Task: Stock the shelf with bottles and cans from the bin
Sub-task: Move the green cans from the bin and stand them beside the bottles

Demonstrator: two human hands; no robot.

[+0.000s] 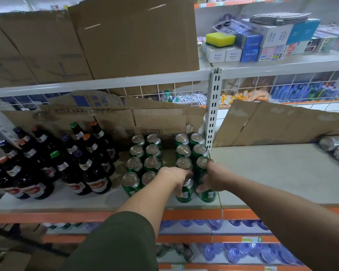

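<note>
Green cans with silver tops stand in rows on the grey shelf [262,173]. My left hand [174,176] grips the front green can [185,192] of the third row from above. Beside it, my right hand [213,178] grips another front green can [207,194] in the rightmost row. Both cans stand on the shelf near its front edge. Two more rows of green cans [143,163] stand to the left. Dark glass bottles [67,163] with coloured caps fill the shelf's left end.
Torn cardboard [272,124] leans at the back of the shelf, and a white upright post [212,114] stands behind the cans. Wrapped silver cans [335,149] lie at the far right. Water bottles [243,253] fill the lower shelves. Boxes and a sponge sit above.
</note>
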